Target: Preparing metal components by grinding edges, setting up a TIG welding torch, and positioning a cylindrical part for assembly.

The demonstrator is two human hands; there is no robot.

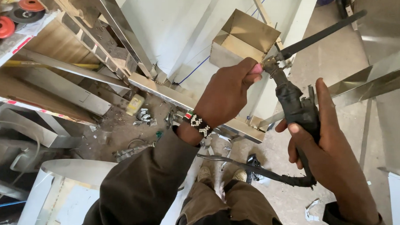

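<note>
My right hand [325, 143] grips the black taped handle of a welding torch [297, 107], thumb up beside it. Its black cable [260, 171] loops down below my hand and trails left. My left hand [229, 93], with a beaded wristband, pinches the brass head [269, 64] at the torch's top end. A long dark rod [322, 34] juts up and right from that head. Behind the head stands a folded sheet-metal box [244, 38], open at the top.
Steel strips and angle sections [100, 38] lean at the left. Grinding discs [17, 15] lie on a shelf at top left. A polished metal sheet [378, 74] runs at the right. Metal scraps litter the concrete floor [133, 123] around my shoes [222, 174].
</note>
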